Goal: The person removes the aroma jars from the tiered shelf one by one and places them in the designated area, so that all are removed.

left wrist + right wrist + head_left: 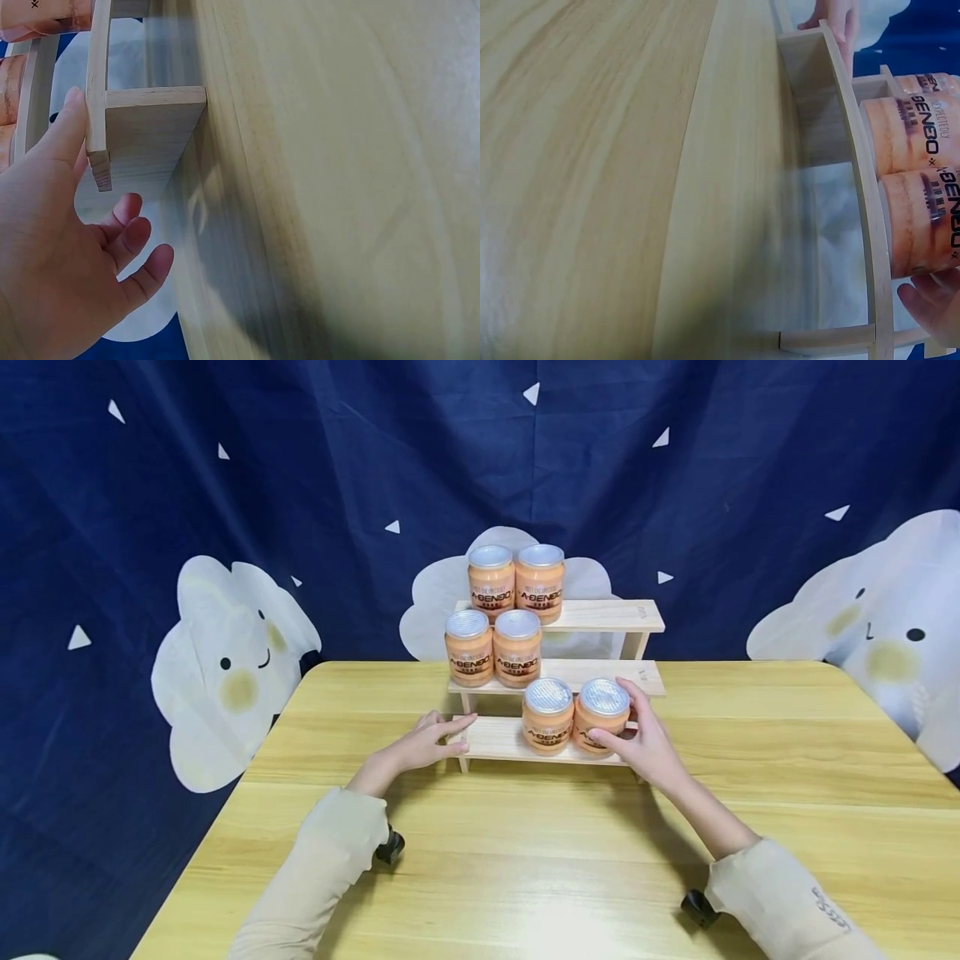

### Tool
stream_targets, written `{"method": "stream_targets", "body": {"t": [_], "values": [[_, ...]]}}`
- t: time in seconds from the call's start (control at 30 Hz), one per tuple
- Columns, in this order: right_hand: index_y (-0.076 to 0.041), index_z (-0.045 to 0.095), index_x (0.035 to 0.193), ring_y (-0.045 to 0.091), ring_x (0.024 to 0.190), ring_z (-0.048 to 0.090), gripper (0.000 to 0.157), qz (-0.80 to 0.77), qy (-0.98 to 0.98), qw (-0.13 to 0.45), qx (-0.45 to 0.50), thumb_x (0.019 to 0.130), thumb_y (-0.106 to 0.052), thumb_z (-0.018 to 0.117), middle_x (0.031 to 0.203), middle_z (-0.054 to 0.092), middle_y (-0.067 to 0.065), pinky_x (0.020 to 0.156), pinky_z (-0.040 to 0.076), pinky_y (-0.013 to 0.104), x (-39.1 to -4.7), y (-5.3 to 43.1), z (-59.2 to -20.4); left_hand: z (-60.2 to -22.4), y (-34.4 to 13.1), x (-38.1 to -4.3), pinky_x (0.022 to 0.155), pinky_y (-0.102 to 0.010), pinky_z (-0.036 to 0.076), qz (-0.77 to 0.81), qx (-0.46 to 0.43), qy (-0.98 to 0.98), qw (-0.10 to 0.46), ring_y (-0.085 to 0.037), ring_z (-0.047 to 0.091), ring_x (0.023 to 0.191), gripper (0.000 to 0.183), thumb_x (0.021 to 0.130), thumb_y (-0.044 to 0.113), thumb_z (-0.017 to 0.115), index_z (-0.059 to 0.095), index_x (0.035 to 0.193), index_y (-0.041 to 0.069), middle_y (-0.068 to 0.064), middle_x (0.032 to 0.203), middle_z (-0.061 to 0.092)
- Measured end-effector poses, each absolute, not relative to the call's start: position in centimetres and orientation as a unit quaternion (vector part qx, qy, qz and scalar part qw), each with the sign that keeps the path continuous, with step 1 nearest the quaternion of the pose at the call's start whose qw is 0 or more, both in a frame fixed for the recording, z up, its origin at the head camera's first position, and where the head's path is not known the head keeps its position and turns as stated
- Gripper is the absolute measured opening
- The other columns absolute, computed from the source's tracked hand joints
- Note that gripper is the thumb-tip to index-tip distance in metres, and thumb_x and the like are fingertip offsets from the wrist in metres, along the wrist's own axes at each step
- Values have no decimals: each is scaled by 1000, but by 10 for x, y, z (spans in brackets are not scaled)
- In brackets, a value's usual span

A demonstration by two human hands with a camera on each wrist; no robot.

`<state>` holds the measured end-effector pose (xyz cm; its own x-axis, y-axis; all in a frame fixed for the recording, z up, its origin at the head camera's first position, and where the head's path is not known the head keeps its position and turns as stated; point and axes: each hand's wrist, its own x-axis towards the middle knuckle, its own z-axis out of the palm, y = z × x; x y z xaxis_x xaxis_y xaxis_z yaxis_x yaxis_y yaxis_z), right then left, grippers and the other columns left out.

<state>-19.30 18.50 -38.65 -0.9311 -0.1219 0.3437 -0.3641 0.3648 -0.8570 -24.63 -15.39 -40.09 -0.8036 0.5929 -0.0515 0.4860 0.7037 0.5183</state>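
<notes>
Two orange jars with silvery lids stand side by side on the lowest tier of a wooden three-step rack (pixel 491 737). My right hand (pixel 651 745) grips the right-hand jar (pixel 600 718), thumb in front and a finger at its far right side. Touching it is the left-hand jar (pixel 547 718). At the left end of the lowest tier, my left hand (pixel 423 742) rests its extended index finger and thumb on the board. In the left wrist view its other fingers (pixel 135 232) hang loosely curled beside the board's end, holding nothing.
Two matching jars (pixel 493 650) stand on the middle tier's left part, and two more (pixel 516 583) on the top tier. The rack stands at the far edge of a wooden table (pixel 480 852). A dark blue curtain (pixel 360 460) with cloud figures hangs behind.
</notes>
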Motion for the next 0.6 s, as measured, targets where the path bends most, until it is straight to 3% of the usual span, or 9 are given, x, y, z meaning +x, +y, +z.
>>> {"method": "stream_targets", "body": {"t": [0.17, 0.37, 0.5, 0.6], "values": [[-6, 25, 141, 13, 96, 47, 78, 547, -818, 110, 138, 78, -3, 71, 119, 47, 20, 74, 46, 15, -191, 189, -386, -401, -154, -247, 74, -36, 34, 244, 291, 918, 115, -22, 35, 88, 57, 92, 34, 53, 34, 142, 15, -9, 88, 44], [-3, 30, 138, 3, 92, 47, 76, 531, -824, 143, 136, 74, 4, 71, 119, 47, 21, 71, 46, 12, -186, 202, -388, -402, -155, -247, 91, -52, 33, 250, 290, 916, 123, -33, 38, 108, 57, 93, 35, 51, 33, 143, 15, -17, 123, 52], [-1, 30, 136, -3, 91, 45, 76, 521, -828, 162, 129, 72, 7, 71, 120, 46, 22, 70, 44, 9, -182, 215, -389, -403, -155, -248, 100, -61, 20, 257, 285, 914, 133, -48, 24, 127, 57, 93, 36, 50, 32, 143, 16, -16, 140, 40], [0, 30, 136, -5, 91, 44, 76, 510, -834, 175, 117, 72, 8, 71, 120, 46, 24, 70, 43, 7, -179, 226, -387, -404, -156, -249, 101, -63, 14, 259, 283, 913, 138, -53, 14, 129, 57, 93, 37, 50, 31, 143, 17, -14, 143, 35]]}}
